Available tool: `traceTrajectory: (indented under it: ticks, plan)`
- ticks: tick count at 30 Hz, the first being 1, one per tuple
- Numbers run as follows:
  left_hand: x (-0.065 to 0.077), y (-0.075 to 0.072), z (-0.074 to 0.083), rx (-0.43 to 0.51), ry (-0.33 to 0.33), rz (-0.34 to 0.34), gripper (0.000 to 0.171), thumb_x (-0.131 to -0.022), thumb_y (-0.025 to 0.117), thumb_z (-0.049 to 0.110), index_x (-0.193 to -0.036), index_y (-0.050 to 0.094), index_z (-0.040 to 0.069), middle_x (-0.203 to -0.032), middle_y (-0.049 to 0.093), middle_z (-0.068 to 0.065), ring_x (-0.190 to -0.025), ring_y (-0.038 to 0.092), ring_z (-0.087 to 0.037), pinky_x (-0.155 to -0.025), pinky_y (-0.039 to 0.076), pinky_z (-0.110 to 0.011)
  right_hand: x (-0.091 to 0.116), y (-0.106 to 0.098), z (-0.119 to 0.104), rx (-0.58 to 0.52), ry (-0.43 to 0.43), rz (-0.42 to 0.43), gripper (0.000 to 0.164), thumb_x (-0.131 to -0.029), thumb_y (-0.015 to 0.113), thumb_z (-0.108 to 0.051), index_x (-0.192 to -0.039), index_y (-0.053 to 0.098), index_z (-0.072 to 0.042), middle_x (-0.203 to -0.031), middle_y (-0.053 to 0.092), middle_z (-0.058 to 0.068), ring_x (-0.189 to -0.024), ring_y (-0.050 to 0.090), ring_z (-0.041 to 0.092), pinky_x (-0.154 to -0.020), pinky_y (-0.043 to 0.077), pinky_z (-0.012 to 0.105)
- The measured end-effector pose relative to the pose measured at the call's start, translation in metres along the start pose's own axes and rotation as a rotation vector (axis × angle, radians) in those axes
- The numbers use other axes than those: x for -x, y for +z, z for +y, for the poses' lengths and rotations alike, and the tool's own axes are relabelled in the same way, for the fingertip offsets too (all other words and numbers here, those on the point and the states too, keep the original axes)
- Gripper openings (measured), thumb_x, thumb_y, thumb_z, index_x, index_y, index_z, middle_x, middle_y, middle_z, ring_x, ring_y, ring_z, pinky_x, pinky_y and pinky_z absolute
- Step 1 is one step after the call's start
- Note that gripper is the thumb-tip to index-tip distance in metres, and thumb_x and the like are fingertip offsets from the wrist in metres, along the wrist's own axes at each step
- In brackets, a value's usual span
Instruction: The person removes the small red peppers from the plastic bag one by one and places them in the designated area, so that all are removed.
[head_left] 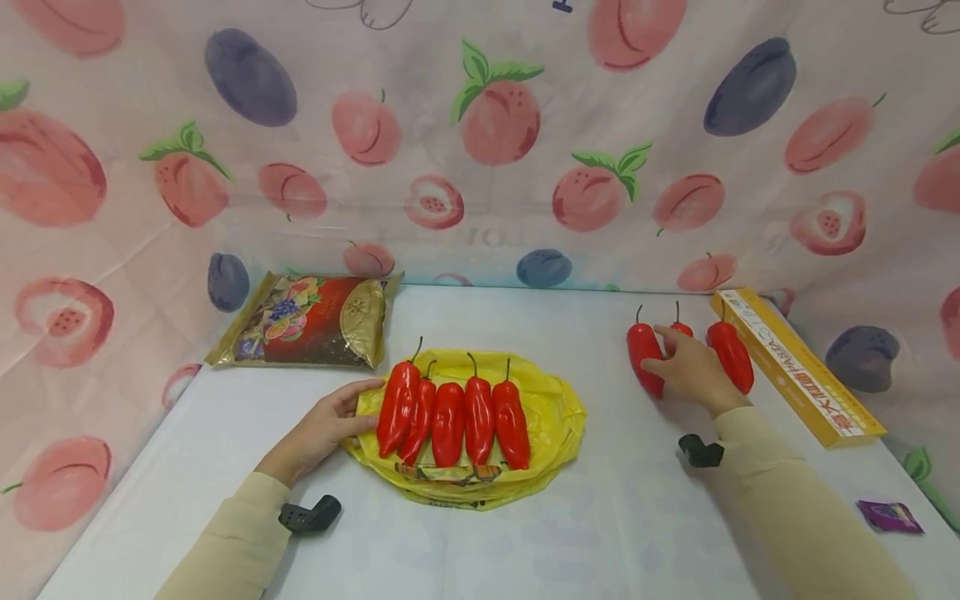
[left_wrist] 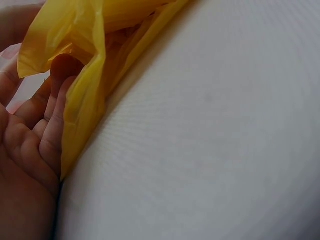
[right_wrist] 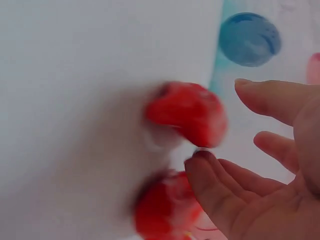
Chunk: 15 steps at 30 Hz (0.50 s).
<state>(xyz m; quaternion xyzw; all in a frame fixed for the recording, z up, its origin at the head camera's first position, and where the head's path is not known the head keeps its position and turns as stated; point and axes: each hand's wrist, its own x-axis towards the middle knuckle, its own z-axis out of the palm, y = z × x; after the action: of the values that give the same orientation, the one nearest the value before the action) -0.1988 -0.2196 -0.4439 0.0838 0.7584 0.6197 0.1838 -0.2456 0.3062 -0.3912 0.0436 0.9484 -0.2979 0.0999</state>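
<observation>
My left hand [head_left: 330, 429] grips the left edge of a yellow plastic bag [head_left: 555, 417], its fingers bent around the film [left_wrist: 85, 110] in the left wrist view. Several red chili peppers [head_left: 448, 425] with dark stems lie side by side on the bag. At the right, my right hand [head_left: 688, 368] reaches over three more peppers, thumb and fingers spread. Its fingertips are right at the leftmost red pepper [head_left: 643, 354]; the middle pepper [head_left: 681, 329] is mostly hidden behind the hand. In the right wrist view the fingers stand apart beside a red pepper [right_wrist: 190, 112].
The third loose pepper [head_left: 731, 354] lies beside a yellow pasta box [head_left: 802, 367]. A brown and gold food packet [head_left: 307, 321] lies at the back left. A small purple sachet [head_left: 890, 517] is near the right edge. A fruit-print cloth [head_left: 480, 225] hangs behind the white table.
</observation>
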Motion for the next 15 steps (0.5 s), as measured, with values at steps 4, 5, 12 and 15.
traceTrajectory:
  ticks: [4, 5, 12, 15]
  plan:
    - [0.000, 0.000, 0.000, -0.015, 0.000, 0.008, 0.067, -0.094, 0.070, 0.017, -0.152, 0.039, 0.003, -0.148, 0.044, -0.026, -0.117, 0.060, -0.026, -0.092, 0.052, -0.028, 0.010, -0.011, -0.012, 0.027, -0.059, 0.052, 0.082, -0.097, 0.065, -0.036, -0.160, 0.019, -0.009, -0.146, 0.038, 0.032, -0.126, 0.039, 0.050, -0.086, 0.054, 0.057]
    - [0.000, 0.000, 0.000, -0.016, 0.001, 0.010, 0.067, -0.094, 0.070, 0.017, -0.152, 0.039, 0.003, -0.148, 0.045, -0.026, -0.116, 0.061, -0.026, -0.092, 0.052, -0.028, 0.013, -0.013, -0.017, 0.033, -0.073, 0.063, 0.082, -0.097, 0.064, -0.038, -0.160, 0.020, -0.010, -0.145, 0.039, 0.032, -0.125, 0.040, 0.050, -0.086, 0.054, 0.057]
    - [-0.001, 0.000, -0.001, 0.015, 0.004, -0.007, 0.070, -0.095, 0.068, 0.015, -0.155, 0.033, 0.005, -0.145, 0.047, -0.026, -0.114, 0.062, -0.023, -0.092, 0.052, -0.029, 0.032, -0.017, -0.052, -0.007, -0.133, 0.069, 0.084, -0.094, 0.066, -0.047, -0.161, 0.023, -0.018, -0.146, 0.042, 0.031, -0.125, 0.045, 0.048, -0.071, 0.059, 0.049]
    - [0.001, -0.001, 0.000, 0.019, 0.009, -0.014, 0.071, -0.095, 0.067, 0.016, -0.155, 0.032, 0.005, -0.147, 0.045, -0.027, -0.118, 0.060, -0.025, -0.093, 0.051, -0.029, 0.039, -0.013, -0.067, 0.012, -0.196, 0.095, 0.082, -0.093, 0.068, -0.046, -0.159, 0.029, -0.017, -0.144, 0.046, 0.028, -0.125, 0.047, 0.047, -0.077, 0.058, 0.051]
